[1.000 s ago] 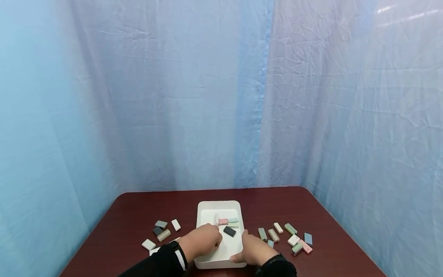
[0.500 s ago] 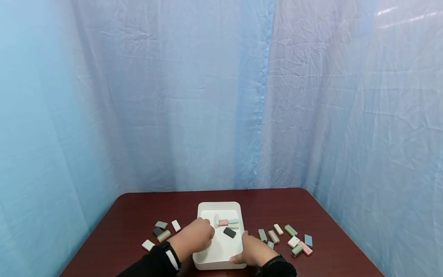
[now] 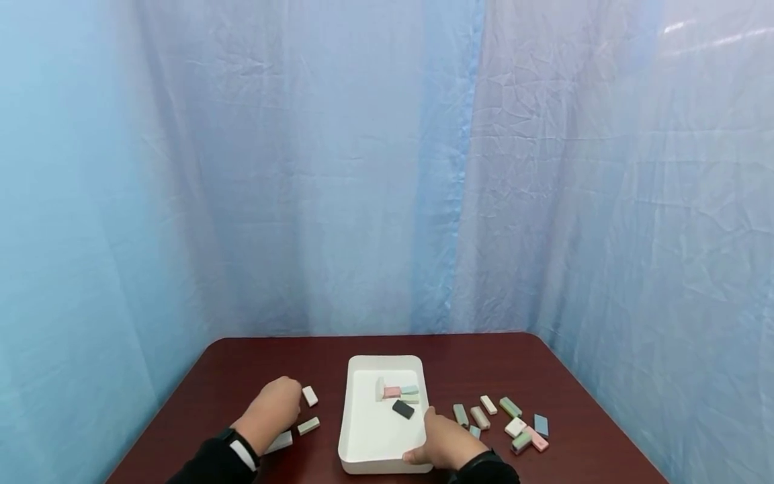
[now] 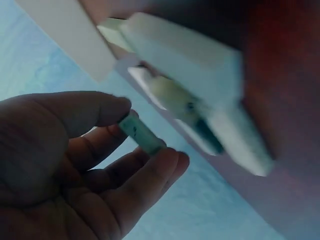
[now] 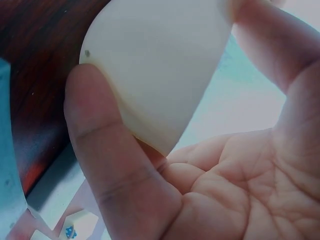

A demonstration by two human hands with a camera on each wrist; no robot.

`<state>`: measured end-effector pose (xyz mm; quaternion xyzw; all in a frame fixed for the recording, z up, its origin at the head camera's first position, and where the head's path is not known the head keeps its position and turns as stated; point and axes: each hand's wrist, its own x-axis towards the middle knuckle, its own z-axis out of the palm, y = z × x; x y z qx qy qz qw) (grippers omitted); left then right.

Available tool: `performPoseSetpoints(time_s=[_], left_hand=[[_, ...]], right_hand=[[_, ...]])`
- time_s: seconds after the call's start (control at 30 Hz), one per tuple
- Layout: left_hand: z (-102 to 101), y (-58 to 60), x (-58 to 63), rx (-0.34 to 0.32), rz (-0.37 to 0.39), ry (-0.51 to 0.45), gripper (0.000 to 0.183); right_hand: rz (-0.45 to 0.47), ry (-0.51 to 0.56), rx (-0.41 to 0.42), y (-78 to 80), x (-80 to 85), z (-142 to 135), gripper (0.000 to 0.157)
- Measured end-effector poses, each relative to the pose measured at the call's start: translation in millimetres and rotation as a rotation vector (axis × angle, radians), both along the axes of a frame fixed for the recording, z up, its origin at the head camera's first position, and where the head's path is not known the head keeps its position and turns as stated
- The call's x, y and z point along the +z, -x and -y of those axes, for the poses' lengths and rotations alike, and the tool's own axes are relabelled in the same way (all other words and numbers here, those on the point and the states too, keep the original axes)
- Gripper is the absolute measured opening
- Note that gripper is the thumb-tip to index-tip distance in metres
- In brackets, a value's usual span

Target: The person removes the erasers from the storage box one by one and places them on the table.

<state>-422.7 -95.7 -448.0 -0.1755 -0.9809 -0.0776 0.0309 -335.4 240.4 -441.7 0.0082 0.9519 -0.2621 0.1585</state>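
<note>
My left hand is left of the white tray, above loose tiles. In the left wrist view its thumb and fingers pinch a small pale green mahjong tile, which the hand hides in the head view. At the tray's near right corner my right hand grips the wall, thumb at the front edge and fingers along the right side. Inside the tray, a white tile, a pink tile, a light blue tile and a pale green tile lie together. A dark grey tile lies tilted nearer.
Several mixed tiles lie right of the tray, among them a pink tile and a blue tile. On the left are a white tile, a beige-green tile and another pale tile. The dark red table meets blue curtains.
My left hand has moved left, from inside the tray, over its left edge and out to the tiles on the left. The right hand keeps its grip on the tray.
</note>
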Motion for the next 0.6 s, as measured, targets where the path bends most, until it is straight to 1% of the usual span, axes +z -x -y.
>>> performPoseSetpoints(time_s=[0.07, 0.13, 0.2, 0.23, 0.3, 0.37, 0.5, 0.6], left_hand=[[8, 0.1, -4.3, 0.001, 0.028, -0.047, 0.009], [14, 0.6, -8.6, -0.001, 0.054, -0.102, 0.017], [18, 1.2, -11.8, -0.006, 0.06, -0.138, 0.026], [19, 1.5, -13.0, -0.009, 0.059, -0.151, 0.027], [20, 2.5, -15.0, -0.017, 0.053, -0.157, 0.023], [23, 3.5, -17.1, -0.007, 0.062, -0.165, 0.017], [29, 6.0, -20.0, 0.035, 0.112, -0.179, 0.026], [35, 10.8, -19.9, 0.042, 0.092, -0.156, 0.023]], right_hand=[[-0.005, -0.007, -0.005, 0.2, 0.9, 0, 0.102], [-0.009, -0.007, -0.007, 0.7, 1.6, 0, 0.103], [-0.008, 0.001, -0.008, 1.3, 1.8, 0, 0.104], [-0.004, 0.007, -0.008, 1.5, 1.8, 1, 0.104], [0.004, 0.012, -0.006, 1.4, 1.3, 1, 0.104], [0.013, 0.015, -0.006, 0.3, 0.9, 2, 0.103], [0.015, 0.01, -0.011, -1.4, -0.7, 4, 0.103], [0.013, 0.013, -0.017, -0.5, -1.2, 4, 0.105]])
